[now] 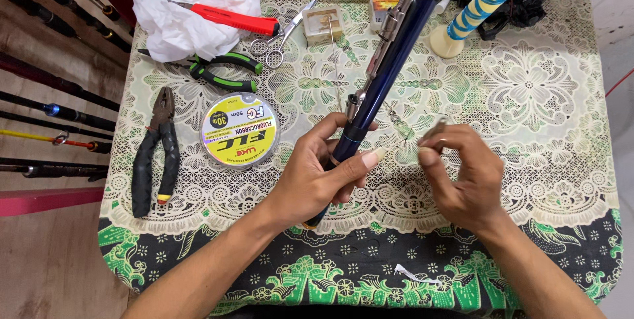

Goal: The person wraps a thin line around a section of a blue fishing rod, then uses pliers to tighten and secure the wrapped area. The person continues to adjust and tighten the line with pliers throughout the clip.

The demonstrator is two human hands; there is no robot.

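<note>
Dark blue, the fishing rod [386,71] sits in my left hand [317,174], fingers wrapped around its lower part, and slants up and away from me over the table [555,127]. My right hand [462,177], just beside it, pinches a small thin metal piece [434,129] between fingertips. Left of my left hand lie a spool of line [240,130] and black pliers [155,154].
</note>
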